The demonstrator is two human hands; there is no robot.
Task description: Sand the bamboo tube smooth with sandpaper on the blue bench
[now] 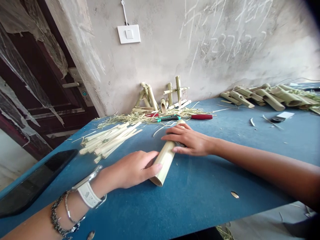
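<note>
Bamboo tube [165, 160] held between left hand [131, 168] and right hand [191, 140], hands apart, fingers [172, 130] hiding part

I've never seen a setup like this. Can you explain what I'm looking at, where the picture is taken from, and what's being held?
There's no machine here. This one picture comes from a camera worn on a person's head, looking down at their own bare hands. The left hand and right hand hold a bamboo tube between them, on a blue table. Nearby lie a bundle of split bamboo strips, a red-handled tool and a heap of cut bamboo pieces.
</note>
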